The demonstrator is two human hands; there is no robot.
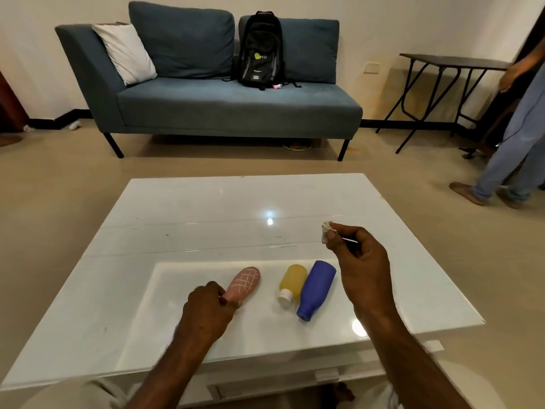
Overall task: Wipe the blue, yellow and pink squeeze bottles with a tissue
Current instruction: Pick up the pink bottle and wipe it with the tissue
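Three squeeze bottles lie on their sides on the glossy white table [182, 219]. The pink bottle [245, 281], marked with a white criss-cross pattern, lies at the left, and my left hand [208, 312] grips its neck end. The yellow bottle [292, 281] with a white cap lies to the right of it, touching the larger blue bottle [318, 287]. My right hand [358, 261] hovers above and right of the blue bottle, pinching a small crumpled white tissue [326, 230] between thumb and fingers.
A blue sofa [224, 104] with a black backpack [261, 50] and a white cushion stands beyond the table. A dark folding table [451, 62] is at the back right. Another person [513, 149] walks at the right edge of the room.
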